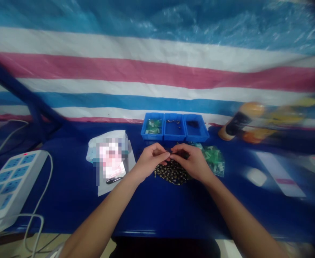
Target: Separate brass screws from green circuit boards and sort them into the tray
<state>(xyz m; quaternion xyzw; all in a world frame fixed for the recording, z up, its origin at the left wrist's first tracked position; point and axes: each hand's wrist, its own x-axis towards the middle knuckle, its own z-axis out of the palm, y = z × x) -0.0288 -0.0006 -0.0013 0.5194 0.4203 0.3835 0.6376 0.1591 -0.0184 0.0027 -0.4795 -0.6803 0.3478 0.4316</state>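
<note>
left hand and right hand pinching something tiny at fingertips, over dark beaded strands on blue desk, green packets beside

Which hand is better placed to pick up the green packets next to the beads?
Right, I think. The right hand sits just beside the green packets, while the left hand is farther away, with the dark beaded strands lying between.
</note>
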